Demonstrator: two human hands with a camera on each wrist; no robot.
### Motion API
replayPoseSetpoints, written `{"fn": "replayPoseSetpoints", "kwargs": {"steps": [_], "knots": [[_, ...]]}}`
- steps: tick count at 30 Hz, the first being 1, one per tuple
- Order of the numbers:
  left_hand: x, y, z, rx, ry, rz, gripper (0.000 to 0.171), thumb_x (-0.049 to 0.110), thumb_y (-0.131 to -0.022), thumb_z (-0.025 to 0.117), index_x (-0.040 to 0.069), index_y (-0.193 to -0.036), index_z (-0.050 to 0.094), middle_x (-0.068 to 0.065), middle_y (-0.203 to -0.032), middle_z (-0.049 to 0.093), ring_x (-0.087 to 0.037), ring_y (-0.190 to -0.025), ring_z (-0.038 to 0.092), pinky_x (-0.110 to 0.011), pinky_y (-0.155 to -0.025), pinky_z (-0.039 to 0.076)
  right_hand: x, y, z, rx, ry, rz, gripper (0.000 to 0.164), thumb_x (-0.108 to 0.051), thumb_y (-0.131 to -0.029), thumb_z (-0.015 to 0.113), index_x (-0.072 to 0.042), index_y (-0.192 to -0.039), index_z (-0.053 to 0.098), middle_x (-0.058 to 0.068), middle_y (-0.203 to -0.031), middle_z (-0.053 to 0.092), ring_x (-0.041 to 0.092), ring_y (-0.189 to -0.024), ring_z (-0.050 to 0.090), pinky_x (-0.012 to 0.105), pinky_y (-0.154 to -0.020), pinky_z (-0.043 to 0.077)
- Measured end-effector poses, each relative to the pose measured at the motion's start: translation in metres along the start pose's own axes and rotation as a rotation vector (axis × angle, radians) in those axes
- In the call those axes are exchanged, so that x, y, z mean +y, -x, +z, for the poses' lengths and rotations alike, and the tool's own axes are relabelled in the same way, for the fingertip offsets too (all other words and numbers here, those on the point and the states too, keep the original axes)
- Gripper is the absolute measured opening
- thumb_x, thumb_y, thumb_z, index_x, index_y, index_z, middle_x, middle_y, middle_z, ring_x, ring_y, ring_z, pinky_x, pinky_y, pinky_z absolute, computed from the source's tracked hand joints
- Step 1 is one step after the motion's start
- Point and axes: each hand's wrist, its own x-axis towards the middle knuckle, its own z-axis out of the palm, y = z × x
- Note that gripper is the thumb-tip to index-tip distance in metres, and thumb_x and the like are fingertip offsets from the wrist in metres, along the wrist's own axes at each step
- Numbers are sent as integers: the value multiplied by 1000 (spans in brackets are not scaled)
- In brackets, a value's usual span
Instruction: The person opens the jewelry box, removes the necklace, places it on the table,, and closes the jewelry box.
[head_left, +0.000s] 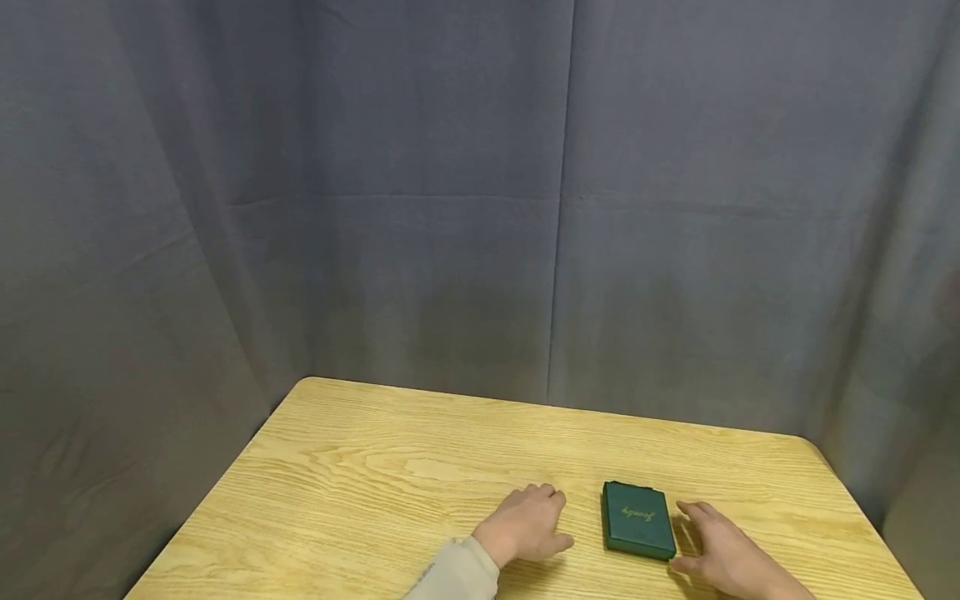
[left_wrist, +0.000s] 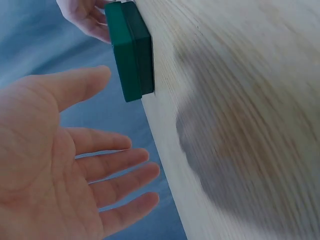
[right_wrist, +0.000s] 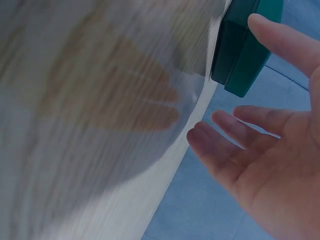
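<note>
A dark green jewelry box [head_left: 637, 521] with gold lettering on its lid lies on the wooden table, lid shut. To its left is my left hand [head_left: 525, 523], fingers spread and apart from the box. My right hand [head_left: 723, 550] is close to the box's right side, its thumb near the front corner; whether it touches cannot be told. In the left wrist view the palm of the left hand [left_wrist: 60, 155] faces the green box [left_wrist: 130, 50]. The right wrist view has the right hand [right_wrist: 270, 140] with fingers extended beside the box [right_wrist: 245, 50].
The light wood table [head_left: 360, 483] has rounded far corners. Grey curtains [head_left: 435, 208] hang behind it and along both sides. A pale sleeve [head_left: 457, 571] covers my left wrist.
</note>
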Motion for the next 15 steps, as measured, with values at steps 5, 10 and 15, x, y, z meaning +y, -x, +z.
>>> {"fn": "replayPoseSetpoints", "kwargs": {"steps": [5, 10, 15], "knots": [[7, -7, 0, 7, -35, 14, 61, 50, -89, 60, 8, -133, 51, -1, -131, 51, -18, -119, 49, -32, -94, 44, 1, -2, 0, -12, -15, 11, 90, -39, -65, 85, 10, -130, 46, 24, -124, 50, 43, -113, 49, 53, -87, 44], [14, -15, 0, -3, -40, 16, 72, 54, -88, 58, 8, -141, 42, -1, -140, 44, -18, -125, 44, -31, -96, 42, -1, -4, -1, -31, -51, 14, 92, -35, -65, 86, 11, -132, 43, 25, -128, 47, 44, -115, 47, 54, -88, 43], [20, -24, 4, 5, -45, 25, 83, 61, -85, 57, 9, -145, 35, -1, -146, 37, -19, -128, 42, -32, -99, 40, -4, -5, -1, -65, -84, 28, 99, -36, -63, 86, 10, -136, 39, 28, -133, 42, 46, -118, 44, 54, -88, 43]]}}
